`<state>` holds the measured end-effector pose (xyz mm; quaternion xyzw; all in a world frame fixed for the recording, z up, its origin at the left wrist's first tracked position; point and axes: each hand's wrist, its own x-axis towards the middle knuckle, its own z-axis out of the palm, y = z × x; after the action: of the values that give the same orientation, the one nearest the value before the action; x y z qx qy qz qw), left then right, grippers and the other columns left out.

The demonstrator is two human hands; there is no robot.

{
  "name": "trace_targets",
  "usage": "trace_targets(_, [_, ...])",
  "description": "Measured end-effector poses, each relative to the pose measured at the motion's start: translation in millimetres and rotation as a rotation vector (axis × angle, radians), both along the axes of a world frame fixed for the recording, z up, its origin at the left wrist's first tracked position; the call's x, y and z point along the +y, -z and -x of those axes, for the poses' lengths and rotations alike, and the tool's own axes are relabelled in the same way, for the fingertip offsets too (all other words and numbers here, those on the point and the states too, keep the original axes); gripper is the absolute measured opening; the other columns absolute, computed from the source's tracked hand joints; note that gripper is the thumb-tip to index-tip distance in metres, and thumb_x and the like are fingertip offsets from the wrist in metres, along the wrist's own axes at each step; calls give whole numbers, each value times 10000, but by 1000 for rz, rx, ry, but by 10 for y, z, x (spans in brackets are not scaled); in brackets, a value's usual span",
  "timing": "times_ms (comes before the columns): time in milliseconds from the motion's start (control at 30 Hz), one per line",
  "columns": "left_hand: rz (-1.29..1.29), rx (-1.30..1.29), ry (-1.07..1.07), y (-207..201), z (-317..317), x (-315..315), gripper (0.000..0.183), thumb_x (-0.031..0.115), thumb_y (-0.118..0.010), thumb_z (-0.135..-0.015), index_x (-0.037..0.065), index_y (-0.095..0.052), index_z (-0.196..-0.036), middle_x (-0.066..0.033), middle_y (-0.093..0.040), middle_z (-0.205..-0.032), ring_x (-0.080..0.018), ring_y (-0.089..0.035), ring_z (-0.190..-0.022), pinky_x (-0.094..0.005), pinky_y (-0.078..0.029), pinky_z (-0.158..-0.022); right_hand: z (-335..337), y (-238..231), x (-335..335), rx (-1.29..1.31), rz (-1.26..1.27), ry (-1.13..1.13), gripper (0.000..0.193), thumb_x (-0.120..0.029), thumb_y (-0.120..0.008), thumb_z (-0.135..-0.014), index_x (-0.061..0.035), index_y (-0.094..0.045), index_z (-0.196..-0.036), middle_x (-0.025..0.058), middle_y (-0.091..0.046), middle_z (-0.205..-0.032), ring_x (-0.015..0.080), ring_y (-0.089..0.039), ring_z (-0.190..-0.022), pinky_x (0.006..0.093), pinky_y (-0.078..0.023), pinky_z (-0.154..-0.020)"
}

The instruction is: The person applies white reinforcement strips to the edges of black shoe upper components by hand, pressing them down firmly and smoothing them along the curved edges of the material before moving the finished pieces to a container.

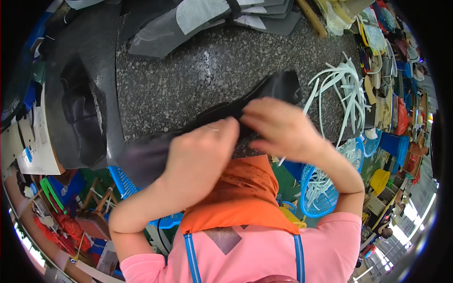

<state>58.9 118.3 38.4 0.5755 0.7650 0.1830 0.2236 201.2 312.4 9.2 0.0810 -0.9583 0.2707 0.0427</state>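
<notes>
A long black leather-like piece [282, 86], perhaps a boot upper, slants across the front of the speckled dark worktop [163, 92]. My left hand [200, 153] is closed over the middle of this piece, with its fingertips mostly hidden. Beside it, my right hand [285, 128] has its fingers bent onto the same piece, the thumb lower and a little apart; motion blurs both hands. The piece's left end [146, 158] is smeared and hangs toward the near edge. On the left, a similar black piece [82, 113] lies on a dark sheet [101, 42].
Stacked grey flat pieces [163, 35] lie at the back, near a wooden stick [312, 18]. Pale green strips [347, 85] pile up on the right, above a blue basket [314, 210] of more strips. Another blue basket [121, 181] stands below the worktop's near left edge.
</notes>
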Motion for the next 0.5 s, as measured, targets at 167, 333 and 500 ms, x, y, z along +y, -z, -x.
trace_targets(167, [-174, -238, -245, 103, 116, -143, 230, 61, -660, -845, 10, -680, -1069, -166, -707, -938, -352, -686, -860, -416, -545, -743, 330, -222, -52, 8, -77, -25, 333, -249, -761, -783, -22, -649, -1000, 110, -619, -1048, 301, -623, -980, 382, -543, -805])
trace_targets(333, [-152, -431, -208, 164, 204, -192, 246, 65, -692, -827, -12, -707, -1060, -138, -668, -1092, -315, -644, -1014, -373, -505, -878, 649, 6, 113, -210, 382, -163, 134, -99, -708, -830, -8, -705, -929, 103, -639, -917, 299, -607, -878, 404, -508, -752])
trace_targets(500, [-166, -293, -66, 217, 157, -270, 296, 82, -735, -797, 10, -720, -1084, -125, -602, -1180, -322, -589, -1086, -389, -495, -914, 701, -107, 48, -282, 291, -245, 119, -111, -734, -808, -38, -740, -901, 82, -654, -957, 282, -595, -932, 378, -495, -799])
